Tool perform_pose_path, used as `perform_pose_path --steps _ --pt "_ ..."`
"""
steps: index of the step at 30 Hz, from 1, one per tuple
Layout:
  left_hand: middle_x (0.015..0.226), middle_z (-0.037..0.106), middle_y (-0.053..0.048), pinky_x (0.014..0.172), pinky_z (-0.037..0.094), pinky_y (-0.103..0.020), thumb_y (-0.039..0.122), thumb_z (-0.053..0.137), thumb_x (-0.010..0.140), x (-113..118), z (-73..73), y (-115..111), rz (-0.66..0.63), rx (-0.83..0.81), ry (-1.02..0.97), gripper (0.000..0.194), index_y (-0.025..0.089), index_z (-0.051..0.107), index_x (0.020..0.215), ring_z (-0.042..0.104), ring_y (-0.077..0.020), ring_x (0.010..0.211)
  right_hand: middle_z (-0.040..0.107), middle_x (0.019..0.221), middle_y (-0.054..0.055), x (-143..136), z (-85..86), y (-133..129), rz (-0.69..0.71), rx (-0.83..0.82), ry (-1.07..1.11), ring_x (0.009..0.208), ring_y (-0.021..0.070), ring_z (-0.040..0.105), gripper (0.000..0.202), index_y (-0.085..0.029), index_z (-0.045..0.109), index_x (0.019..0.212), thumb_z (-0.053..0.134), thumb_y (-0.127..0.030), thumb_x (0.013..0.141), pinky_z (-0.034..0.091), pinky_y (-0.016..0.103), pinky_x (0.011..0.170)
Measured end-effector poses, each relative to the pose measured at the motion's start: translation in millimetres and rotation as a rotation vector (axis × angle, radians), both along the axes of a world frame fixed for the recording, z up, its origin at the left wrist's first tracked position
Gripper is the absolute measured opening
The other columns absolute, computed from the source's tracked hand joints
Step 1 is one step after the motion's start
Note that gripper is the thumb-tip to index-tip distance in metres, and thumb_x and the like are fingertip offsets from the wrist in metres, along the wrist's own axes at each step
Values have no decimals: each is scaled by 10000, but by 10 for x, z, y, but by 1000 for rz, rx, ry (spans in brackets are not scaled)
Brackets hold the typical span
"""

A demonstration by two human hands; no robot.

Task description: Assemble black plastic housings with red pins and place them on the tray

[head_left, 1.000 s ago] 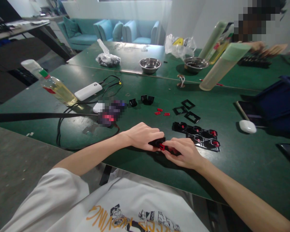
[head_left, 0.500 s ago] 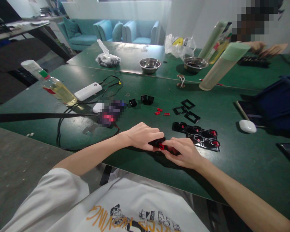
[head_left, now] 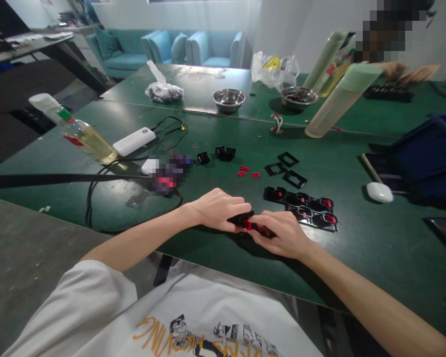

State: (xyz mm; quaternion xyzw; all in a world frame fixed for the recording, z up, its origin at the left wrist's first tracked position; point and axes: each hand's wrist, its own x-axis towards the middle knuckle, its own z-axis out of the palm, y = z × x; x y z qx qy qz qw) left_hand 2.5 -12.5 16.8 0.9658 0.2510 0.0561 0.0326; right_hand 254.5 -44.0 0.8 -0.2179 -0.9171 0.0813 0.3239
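Observation:
My left hand (head_left: 223,210) is closed on a black plastic part (head_left: 238,219) just above the green table. A small red clip (head_left: 247,224) sits at that part's right end, pinched by the fingertips of my right hand (head_left: 278,230). Fingers hide most of the black part. Right of my hands lie several black pieces with red clips (head_left: 307,207) in them. Beyond them are three flat black frames (head_left: 295,179). Three loose red clips (head_left: 255,175) lie ahead of my hands, with small black housings (head_left: 225,152) further back.
A bottle of yellow liquid (head_left: 91,143), a white power bank (head_left: 134,142) and cables stand left. Metal bowls (head_left: 228,100), a green-capped bottle (head_left: 342,101) and a plastic bag (head_left: 275,69) are further back. A white mouse (head_left: 379,192) and blue bin (head_left: 431,153) are right. Another person's hands (head_left: 409,73) work opposite.
Both hands keep nearly the same position and grip on the black part and red clip. The whole view shifts slightly.

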Motion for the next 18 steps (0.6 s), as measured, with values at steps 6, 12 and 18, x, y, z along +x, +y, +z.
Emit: perform_pose_path --steps 6,12,18 --pt "1082 748 -43 593 368 -315 569 651 989 2 -32 6 -14 16 -5 415 211 630 1198 738 -207 827 637 710 -38 5 -10 -1 -5 5 -10 525 87 520 112 -180 670 1100 648 -261 1025 374 238 541" --pt "1080 750 -43 589 359 -317 560 656 987 1 -5 0 -8 11 2 412 209 634 1200 739 -210 829 637 716 -38 5 -16 -5 -10 -1 -17 531 88 519 113 -182 669 1101 647 -265 1027 376 240 546" --pt "1071 751 -41 593 361 -317 564 647 990 -3 -9 0 -5 9 -4 403 212 634 1185 736 -205 821 637 720 -38 -2 -8 -3 -4 -2 -13 535 88 522 120 -179 670 1114 652 -257 1025 380 236 548"
